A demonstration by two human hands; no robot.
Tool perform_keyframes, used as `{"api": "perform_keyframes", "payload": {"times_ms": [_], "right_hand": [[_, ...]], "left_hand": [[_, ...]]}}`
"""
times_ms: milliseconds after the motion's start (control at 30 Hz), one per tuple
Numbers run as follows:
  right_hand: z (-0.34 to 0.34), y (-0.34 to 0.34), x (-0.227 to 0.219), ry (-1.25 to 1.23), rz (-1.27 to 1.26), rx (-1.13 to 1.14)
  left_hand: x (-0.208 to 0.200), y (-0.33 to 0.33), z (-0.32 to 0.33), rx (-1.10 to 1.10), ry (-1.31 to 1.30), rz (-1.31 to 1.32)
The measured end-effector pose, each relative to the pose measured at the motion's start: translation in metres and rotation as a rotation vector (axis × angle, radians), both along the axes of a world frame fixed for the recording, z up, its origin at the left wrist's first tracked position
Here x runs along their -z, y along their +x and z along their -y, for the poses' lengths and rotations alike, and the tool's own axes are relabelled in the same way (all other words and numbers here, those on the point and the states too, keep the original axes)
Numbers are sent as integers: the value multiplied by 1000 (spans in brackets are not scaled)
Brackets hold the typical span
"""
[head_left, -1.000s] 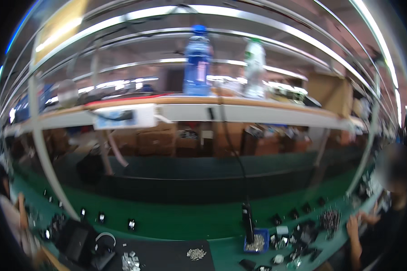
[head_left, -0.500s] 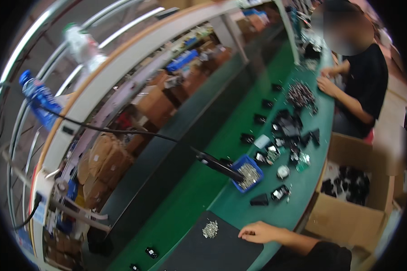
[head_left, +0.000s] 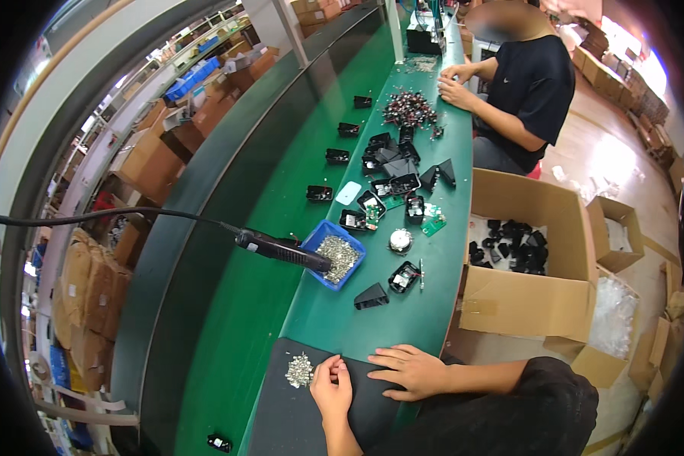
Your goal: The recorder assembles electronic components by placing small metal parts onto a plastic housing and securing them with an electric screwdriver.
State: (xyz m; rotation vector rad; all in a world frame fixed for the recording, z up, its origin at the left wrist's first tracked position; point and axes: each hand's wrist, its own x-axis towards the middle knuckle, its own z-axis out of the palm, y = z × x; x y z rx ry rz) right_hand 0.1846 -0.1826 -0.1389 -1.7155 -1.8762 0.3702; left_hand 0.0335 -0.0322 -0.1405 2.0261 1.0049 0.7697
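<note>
My left hand (head_left: 332,389) rests on the dark grey mat (head_left: 285,418), fingers curled and thumb drawn in. Whether anything small is in them is hidden. Right beside its fingertips lies a small pile of silvery screws (head_left: 299,370). My right hand (head_left: 412,372) lies flat with its fingers spread, partly over the mat's right edge, and holds nothing. Farther up the bench, a blue bin (head_left: 314,280) contains more small metal screws. A black electric screwdriver (head_left: 281,249) on a cable slants across, its tip end over the bin.
Beyond the bin lie a black wedge-shaped cover (head_left: 371,296), an open black housing (head_left: 404,277), a white round part (head_left: 400,241) and green circuit boards (head_left: 433,220). Black housings line the green belt (head_left: 235,334). A co-worker (head_left: 520,99) sits far right, behind a cardboard box (head_left: 528,304) of black parts.
The view has turned and levelled. My left hand has come into view beside the screw pile. My right hand, earlier bent at the mat's edge, now lies flat with fingers spread.
</note>
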Motion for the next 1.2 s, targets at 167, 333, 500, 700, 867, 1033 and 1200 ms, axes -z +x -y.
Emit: {"api": "perform_keyframes", "payload": {"times_ms": [167, 333, 500, 700, 867, 1033, 1200], "right_hand": [[-8, -5, -2, -35, 48, 133], [-5, -4, -4, -73, 96, 155], [-3, -5, 8, -48, 35, 183], [-8, -2, 4, 81, 8, 195], [-9, 3, 6, 7, 106, 143], [-17, -3, 2, -25, 126, 118], [-5, -2, 15, -31, 126, 212]], "left_hand": [[2, -9, 0, 88, -80, 98], [13, 2, 5, 10, -213, 156], [12, 18, 15, 18, -71, 192], [8, 31, 17, 51, -155, 247], [-2, 37, 18, 186, -89, 171], [-3, 30, 14, 177, -186, 257], [6, 33, 18, 197, -255, 332]]}}
